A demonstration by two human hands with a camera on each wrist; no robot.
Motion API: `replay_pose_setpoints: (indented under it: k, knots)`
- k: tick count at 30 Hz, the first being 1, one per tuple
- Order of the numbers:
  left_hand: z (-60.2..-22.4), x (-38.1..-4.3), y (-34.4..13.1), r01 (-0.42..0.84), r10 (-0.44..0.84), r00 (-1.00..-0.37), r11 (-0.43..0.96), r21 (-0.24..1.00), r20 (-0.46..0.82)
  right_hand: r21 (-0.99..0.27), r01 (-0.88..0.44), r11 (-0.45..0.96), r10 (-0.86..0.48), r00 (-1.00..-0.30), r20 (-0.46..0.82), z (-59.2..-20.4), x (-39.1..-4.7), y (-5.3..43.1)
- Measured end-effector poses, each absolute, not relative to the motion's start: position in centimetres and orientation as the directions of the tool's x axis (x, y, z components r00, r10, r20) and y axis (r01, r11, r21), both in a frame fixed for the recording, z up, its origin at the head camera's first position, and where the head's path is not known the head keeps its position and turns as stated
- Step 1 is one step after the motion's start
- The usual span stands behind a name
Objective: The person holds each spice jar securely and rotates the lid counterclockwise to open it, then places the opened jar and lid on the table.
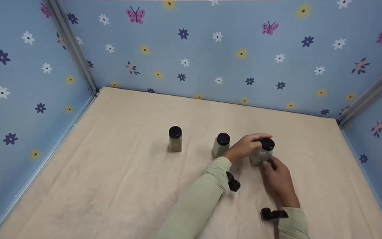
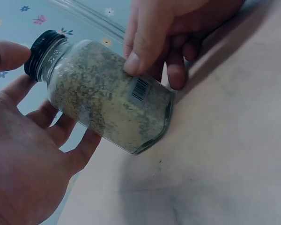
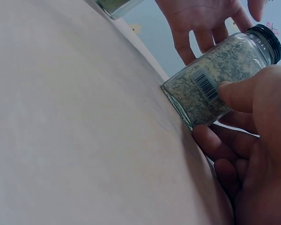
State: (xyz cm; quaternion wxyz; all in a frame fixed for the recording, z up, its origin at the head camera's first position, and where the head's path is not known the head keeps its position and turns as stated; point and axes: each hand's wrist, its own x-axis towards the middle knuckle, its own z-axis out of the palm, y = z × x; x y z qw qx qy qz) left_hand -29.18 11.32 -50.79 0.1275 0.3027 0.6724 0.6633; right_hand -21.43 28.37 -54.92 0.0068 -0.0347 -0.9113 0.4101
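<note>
Both hands are on a glass spice jar (image 1: 261,155) with a black lid, full of greenish-grey dried flakes. My left hand (image 1: 246,146) holds it near the top, thumb at the lid (image 2: 44,51) and fingers along the far side. Lower down, my right hand (image 1: 280,177) grips the jar, its thumb pressing the glass beside a barcode label (image 3: 206,86) and its fingers behind. The jar's base is right at the cloth. A second black-lidded jar (image 1: 220,151) stands just left of my left wrist, partly behind it.
A third black-lidded jar (image 1: 175,141) stands farther left on the beige cloth (image 1: 111,172). Blue panels (image 1: 211,49) with flowers and butterflies rise at the back and both sides, joined by metal posts (image 1: 75,46).
</note>
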Motion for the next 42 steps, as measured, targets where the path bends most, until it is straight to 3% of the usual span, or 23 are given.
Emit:
replay_pose_setpoints:
  k: [9,16,29,36,42]
  knots:
    - [-51.2,-29.1,11.3,0.227,0.533,-0.803,-0.14,0.964,0.267,-0.757,0.054,0.652,0.073,-0.997,-0.008,-54.7,-21.6,28.2]
    - [-51.8,-28.9,11.0,0.297,0.516,-0.805,-0.077,0.952,0.293,-0.769,0.035,0.639,0.059,-0.998,0.004,-54.8,-21.3,28.1]
    - [-51.2,-28.6,10.8,0.294,0.53,-0.813,0.017,0.956,0.241,-0.784,0.019,0.62,0.055,-0.998,0.019,-54.8,-21.4,28.4]
    - [-50.6,-28.6,11.1,0.297,0.573,-0.788,0.03,0.954,0.227,-0.765,0.036,0.643,0.07,-0.997,0.012,-54.7,-21.3,28.4]
    - [-51.0,-28.6,11.1,0.293,0.548,-0.804,0.026,0.956,0.232,-0.77,0.02,0.638,0.054,-0.998,0.019,-54.8,-21.2,28.5]
